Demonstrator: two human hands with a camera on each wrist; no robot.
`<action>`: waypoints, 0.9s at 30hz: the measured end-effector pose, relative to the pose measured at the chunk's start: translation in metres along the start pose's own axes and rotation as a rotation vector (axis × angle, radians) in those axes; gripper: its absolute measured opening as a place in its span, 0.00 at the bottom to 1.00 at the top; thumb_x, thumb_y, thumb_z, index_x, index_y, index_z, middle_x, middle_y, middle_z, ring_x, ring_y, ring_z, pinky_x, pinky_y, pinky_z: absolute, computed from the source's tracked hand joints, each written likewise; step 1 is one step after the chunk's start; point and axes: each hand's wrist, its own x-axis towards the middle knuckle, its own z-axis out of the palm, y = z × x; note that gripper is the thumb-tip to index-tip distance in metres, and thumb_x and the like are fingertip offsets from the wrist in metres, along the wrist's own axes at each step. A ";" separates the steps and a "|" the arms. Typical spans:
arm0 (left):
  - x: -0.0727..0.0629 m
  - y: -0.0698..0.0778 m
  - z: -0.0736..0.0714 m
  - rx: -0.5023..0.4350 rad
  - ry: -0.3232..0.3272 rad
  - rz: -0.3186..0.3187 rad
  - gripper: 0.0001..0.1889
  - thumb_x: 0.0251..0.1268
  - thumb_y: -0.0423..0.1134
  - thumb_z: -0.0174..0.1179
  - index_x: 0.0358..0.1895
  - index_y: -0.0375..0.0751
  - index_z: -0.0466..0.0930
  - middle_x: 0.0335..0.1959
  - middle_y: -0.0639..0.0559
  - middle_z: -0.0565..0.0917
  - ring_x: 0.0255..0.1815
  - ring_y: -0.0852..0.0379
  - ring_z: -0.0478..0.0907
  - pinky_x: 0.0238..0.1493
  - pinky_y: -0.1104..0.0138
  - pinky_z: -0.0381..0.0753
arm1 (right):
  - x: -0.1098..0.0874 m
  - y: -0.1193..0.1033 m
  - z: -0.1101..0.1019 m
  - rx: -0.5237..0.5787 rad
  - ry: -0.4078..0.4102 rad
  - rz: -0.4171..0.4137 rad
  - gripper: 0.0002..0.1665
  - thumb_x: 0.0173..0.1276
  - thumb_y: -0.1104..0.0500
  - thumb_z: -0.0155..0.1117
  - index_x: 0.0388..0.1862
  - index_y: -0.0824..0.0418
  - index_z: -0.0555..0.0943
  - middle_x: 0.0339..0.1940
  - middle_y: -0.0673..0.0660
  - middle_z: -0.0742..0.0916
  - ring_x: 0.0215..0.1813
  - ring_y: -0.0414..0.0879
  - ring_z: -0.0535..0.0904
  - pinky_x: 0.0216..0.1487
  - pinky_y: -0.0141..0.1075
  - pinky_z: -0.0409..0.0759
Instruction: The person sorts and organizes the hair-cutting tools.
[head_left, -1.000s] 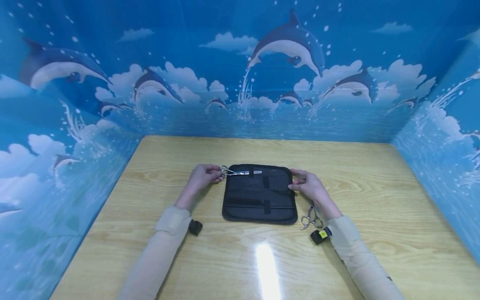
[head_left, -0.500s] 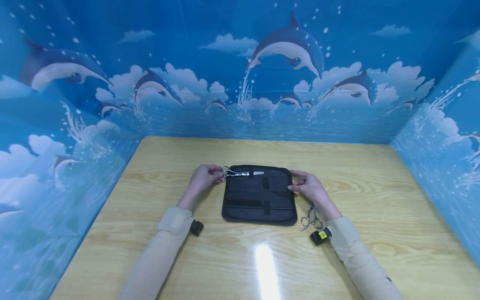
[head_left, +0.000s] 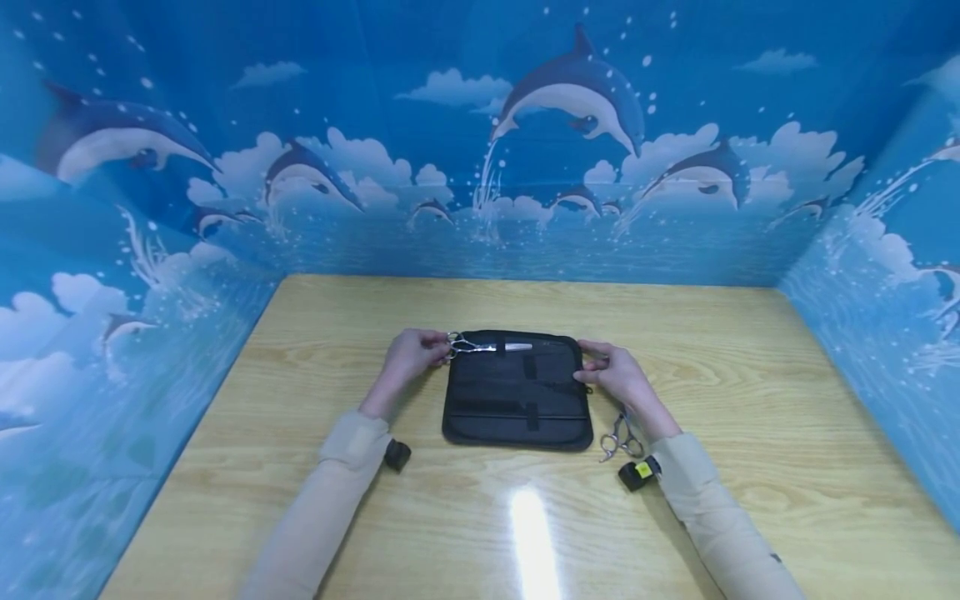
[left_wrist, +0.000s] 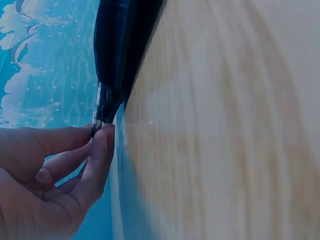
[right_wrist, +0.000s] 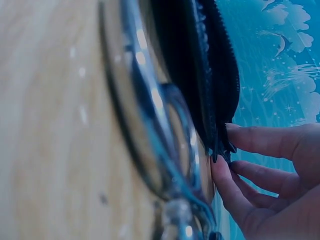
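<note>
A black zippered case (head_left: 487, 387) lies open on the table, with elastic loops inside. Silver scissors (head_left: 517, 347) lie across its upper left part, their blades passing under one loop. Their finger rings stick out past the left edge, where my left hand (head_left: 408, 353) pinches them between thumb and fingers; the left wrist view shows this hand (left_wrist: 55, 175) gripping the handle from the side. On the opposite side, my right hand (head_left: 617, 372) pinches the case's right edge, as the right wrist view shows with the hand (right_wrist: 270, 175) at the zipper edge.
A second pair of silver scissors (head_left: 621, 437) lies on the wooden table (head_left: 720, 358), right of the case and close to my right wrist; its rings fill much of the right wrist view. Blue dolphin-print walls (head_left: 420, 233) border the table at the back and sides.
The scissors in my left hand have slid a little to the right, so their blades reach farther past the loop. My right hand stays at the case's edge.
</note>
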 end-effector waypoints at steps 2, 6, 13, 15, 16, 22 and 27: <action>0.000 0.001 0.000 0.014 0.000 0.005 0.16 0.69 0.32 0.64 0.57 0.30 0.83 0.44 0.38 0.89 0.34 0.55 0.88 0.40 0.69 0.85 | 0.000 0.000 0.000 -0.006 0.003 -0.001 0.40 0.68 0.66 0.69 0.77 0.63 0.65 0.62 0.68 0.81 0.56 0.55 0.80 0.55 0.43 0.78; -0.001 0.003 0.000 0.008 0.000 -0.003 0.16 0.69 0.32 0.64 0.57 0.30 0.83 0.44 0.37 0.89 0.34 0.54 0.89 0.40 0.68 0.86 | 0.000 0.000 0.000 -0.006 0.008 0.004 0.40 0.68 0.66 0.70 0.77 0.63 0.66 0.62 0.68 0.81 0.55 0.55 0.79 0.57 0.45 0.77; -0.001 0.006 0.001 0.041 0.011 -0.006 0.15 0.68 0.33 0.66 0.56 0.32 0.84 0.43 0.39 0.89 0.31 0.58 0.87 0.39 0.68 0.86 | 0.000 0.000 0.000 -0.013 0.004 0.009 0.41 0.68 0.66 0.70 0.78 0.62 0.65 0.70 0.66 0.77 0.56 0.55 0.79 0.57 0.44 0.77; 0.000 0.007 0.002 0.054 0.020 -0.005 0.15 0.68 0.34 0.66 0.55 0.33 0.85 0.43 0.39 0.89 0.30 0.59 0.87 0.38 0.69 0.85 | -0.001 -0.001 0.000 -0.017 0.004 0.012 0.42 0.68 0.66 0.70 0.78 0.62 0.65 0.72 0.66 0.76 0.57 0.55 0.79 0.57 0.44 0.77; 0.000 0.007 0.002 0.059 0.023 -0.005 0.15 0.68 0.34 0.66 0.55 0.33 0.85 0.43 0.40 0.89 0.30 0.59 0.86 0.38 0.69 0.85 | -0.001 -0.001 0.000 -0.016 0.004 0.016 0.41 0.68 0.66 0.69 0.78 0.61 0.65 0.72 0.65 0.75 0.57 0.55 0.79 0.57 0.44 0.77; 0.002 0.009 0.005 0.089 0.054 -0.006 0.13 0.66 0.35 0.68 0.52 0.35 0.87 0.40 0.41 0.90 0.29 0.57 0.87 0.33 0.70 0.84 | 0.000 -0.001 0.000 -0.011 0.002 0.015 0.41 0.68 0.66 0.69 0.78 0.61 0.65 0.75 0.64 0.73 0.58 0.55 0.78 0.56 0.42 0.77; 0.003 0.011 0.005 0.153 0.079 0.000 0.12 0.66 0.37 0.69 0.50 0.38 0.88 0.39 0.44 0.91 0.33 0.53 0.89 0.44 0.62 0.84 | -0.001 -0.001 0.001 -0.017 0.006 0.005 0.41 0.67 0.66 0.70 0.77 0.62 0.65 0.74 0.66 0.74 0.58 0.56 0.79 0.55 0.41 0.78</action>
